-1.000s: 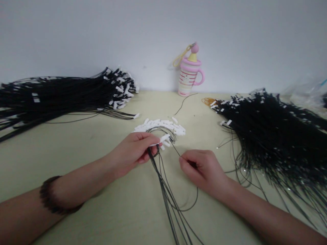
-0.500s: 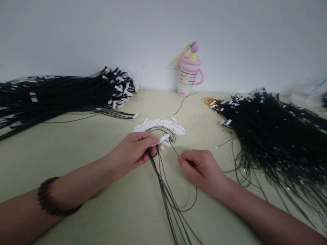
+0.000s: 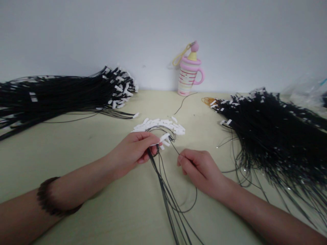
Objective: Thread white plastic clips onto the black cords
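Pinched between the thumb and fingers of my left hand [image 3: 141,146] is a white connector [image 3: 165,137]. Black wires [image 3: 162,187] hang from it toward the near edge of the view, and some loop around above the fingers. My right hand [image 3: 198,166] is closed on a single black wire [image 3: 174,147] that runs up to the connector's right end. Part of that wire is hidden in the fist. Just behind my left hand lies a pile of loose white connectors [image 3: 159,124] on the table.
A thick bundle of black wires [image 3: 63,92] with white connectors lies at the left. Another large bundle [image 3: 278,132] spreads over the right side. A pink and white cup [image 3: 187,76] stands against the wall, with a stray wire [image 3: 182,102] before it. Clear plastic [image 3: 308,90] sits far right.
My right hand's fingers have shifted slightly on the wire, curling a little more. My left hand, the connector and the bundles have stayed in place.
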